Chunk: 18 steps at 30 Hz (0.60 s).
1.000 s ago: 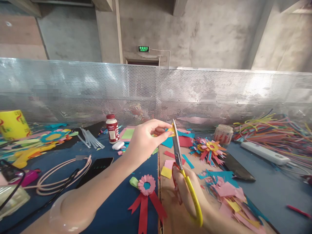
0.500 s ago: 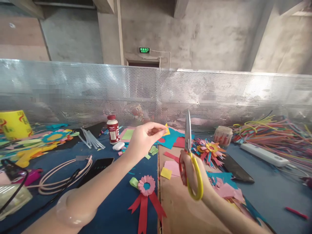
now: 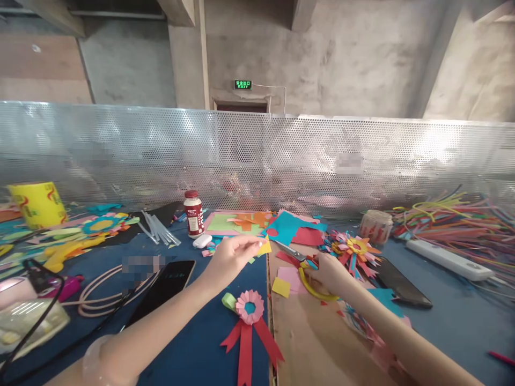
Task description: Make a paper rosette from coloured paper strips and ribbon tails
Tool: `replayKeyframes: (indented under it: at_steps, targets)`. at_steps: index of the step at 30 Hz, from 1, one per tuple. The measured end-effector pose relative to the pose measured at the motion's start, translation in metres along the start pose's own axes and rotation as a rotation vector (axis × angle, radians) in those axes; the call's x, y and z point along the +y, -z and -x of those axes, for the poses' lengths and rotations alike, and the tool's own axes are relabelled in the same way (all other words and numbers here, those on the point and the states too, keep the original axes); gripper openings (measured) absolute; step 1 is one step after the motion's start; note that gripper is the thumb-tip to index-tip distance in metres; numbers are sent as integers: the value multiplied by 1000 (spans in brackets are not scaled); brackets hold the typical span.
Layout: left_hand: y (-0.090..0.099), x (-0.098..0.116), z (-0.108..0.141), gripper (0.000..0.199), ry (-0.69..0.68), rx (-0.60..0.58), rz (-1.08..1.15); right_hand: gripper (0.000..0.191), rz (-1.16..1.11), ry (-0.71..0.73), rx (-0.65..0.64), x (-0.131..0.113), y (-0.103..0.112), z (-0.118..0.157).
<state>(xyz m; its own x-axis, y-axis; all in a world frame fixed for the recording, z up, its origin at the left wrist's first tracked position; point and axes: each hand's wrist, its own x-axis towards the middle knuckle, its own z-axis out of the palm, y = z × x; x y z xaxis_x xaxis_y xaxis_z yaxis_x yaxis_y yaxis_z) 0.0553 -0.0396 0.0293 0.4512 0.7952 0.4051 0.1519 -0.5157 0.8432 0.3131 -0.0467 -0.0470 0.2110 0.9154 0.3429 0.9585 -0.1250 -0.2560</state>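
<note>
My left hand (image 3: pixel 235 257) pinches a small piece of yellow paper (image 3: pixel 264 246) between thumb and fingertips, above the middle of the table. My right hand (image 3: pixel 328 273) is wrapped round the yellow-and-red handles of a pair of scissors (image 3: pixel 293 252). The blades point left, with their tips a little right of the yellow piece and apart from it. Below my hands lies a pink paper rosette (image 3: pixel 250 307) with a blue centre and red ribbon tails. A yellow square (image 3: pixel 280 287) and a pink square (image 3: pixel 293 279) lie on the brown board (image 3: pixel 306 343).
Blue paper (image 3: pixel 287 225) and orange scraps (image 3: pixel 251 221) lie behind my hands. A bottle (image 3: pixel 193 213) stands left, near a phone (image 3: pixel 173 284) and coiled cable (image 3: pixel 96 292). Rightward are a multicoloured paper flower (image 3: pixel 356 247), a jar (image 3: pixel 376 226), a dark phone (image 3: pixel 404 284) and a power strip (image 3: pixel 448 260).
My right hand has lowered the scissors, turning them from upright to pointing left. My left hand has come down slightly with the yellow paper. The view has shifted a little left.
</note>
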Motion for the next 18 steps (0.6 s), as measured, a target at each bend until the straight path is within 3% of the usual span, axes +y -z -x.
replayKeyframes:
  at_steps: [5, 11, 15, 18]
  targets:
    - [-1, -17, 4, 18, 29, -57, 37, 21, 33, 148, 58, 2, 6, 2]
    - [-8, -23, 7, 19, 32, -158, 63, 24, -169, 439, 216, -30, 33, 18]
    - [-13, -26, 12, 32, 85, -222, 113, 30, -376, 706, 206, -50, 38, 35]
    - [-17, -30, 15, 43, 104, -237, 128, 30, -455, 795, 162, -56, 33, 44]
